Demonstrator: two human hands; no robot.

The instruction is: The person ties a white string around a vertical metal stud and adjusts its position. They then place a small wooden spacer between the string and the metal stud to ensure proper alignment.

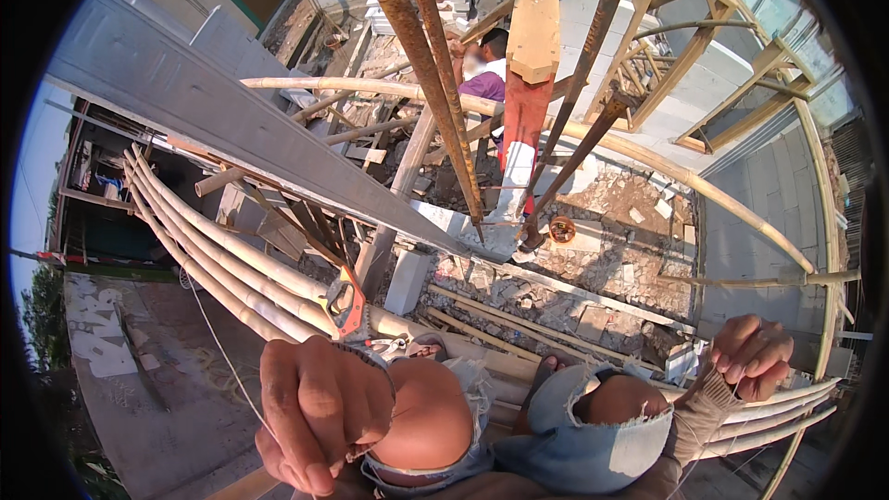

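My left hand [324,407] is closed in the lower middle, fingertips pinched on a thin pale wire [222,352] that runs up past the bamboo poles. My right hand [748,356] is curled shut at the right; thin strands show below it, but what it grips is unclear. My bent knees [426,412] in torn jeans lie between the hands. Beyond my left hand, a hand saw [346,306] with an orange handle rests on the bamboo [269,282], near some smaller metal tools [394,344].
Rusty rebar [412,42], a wooden post [532,0] and a long grey beam [250,139] rise ahead. Below are rubble [602,273] and a bucket [562,229]. Three people work beyond, one in purple [482,83]. Bamboo framing [704,181] and block walls [750,222] stand right.
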